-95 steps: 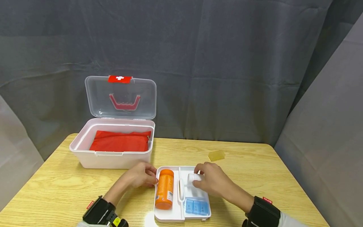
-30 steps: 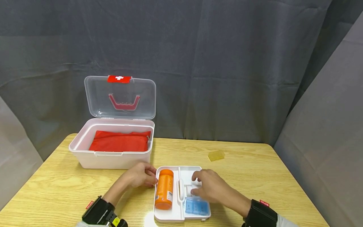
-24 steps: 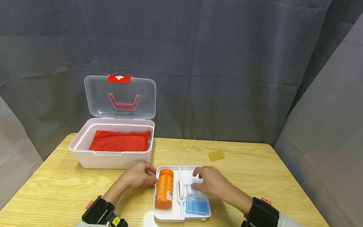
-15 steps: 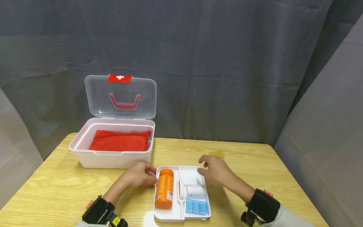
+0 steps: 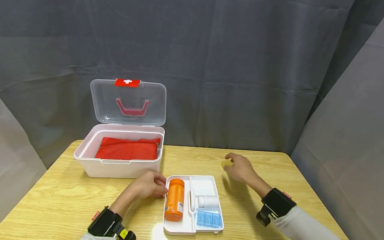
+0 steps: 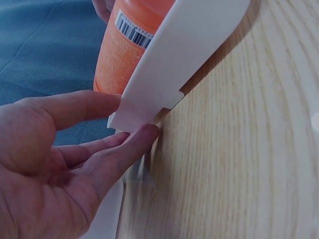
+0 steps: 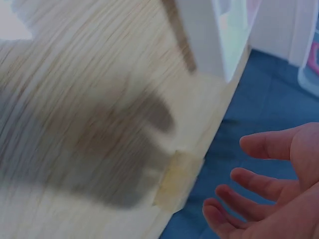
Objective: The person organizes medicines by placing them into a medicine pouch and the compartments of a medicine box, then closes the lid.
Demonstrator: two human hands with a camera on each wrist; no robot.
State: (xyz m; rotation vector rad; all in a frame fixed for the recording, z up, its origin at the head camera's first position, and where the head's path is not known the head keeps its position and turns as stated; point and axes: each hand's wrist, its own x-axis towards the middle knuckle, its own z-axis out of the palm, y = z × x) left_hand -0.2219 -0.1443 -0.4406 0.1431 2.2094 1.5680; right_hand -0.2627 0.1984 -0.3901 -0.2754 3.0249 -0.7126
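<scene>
A white divided tray (image 5: pixel 207 185) lies on the table. In its left half rests an orange bottle (image 5: pixel 174 201) on its side; a small white bottle (image 5: pixel 208 201) and a blue pill organizer (image 5: pixel 208 219) lie in the right half. My left hand (image 5: pixel 150 185) touches the tray's left wall with thumb and fingertips; in the left wrist view the fingers (image 6: pixel 124 154) are fairly straight. My right hand (image 5: pixel 240 167) hovers at a small yellowish translucent piece (image 5: pixel 225 163), which it partly covers in the head view. The right wrist view shows this piece (image 7: pixel 174 184) flat on the table, apart from the loosely bent fingers.
A white box (image 5: pixel 120 168) with a raised clear lid (image 5: pixel 132 91) stands at the back left, holding a red zipped pouch (image 5: pixel 127 149). The wooden table (image 5: pixel 54 193) ends at a dark curtain (image 5: pixel 240 83) behind, with pale panels on both sides.
My right hand has let go of the small white bottle, now lying in the tray above the pill organizer, and moved back and right to the yellowish piece. The left hand stays put.
</scene>
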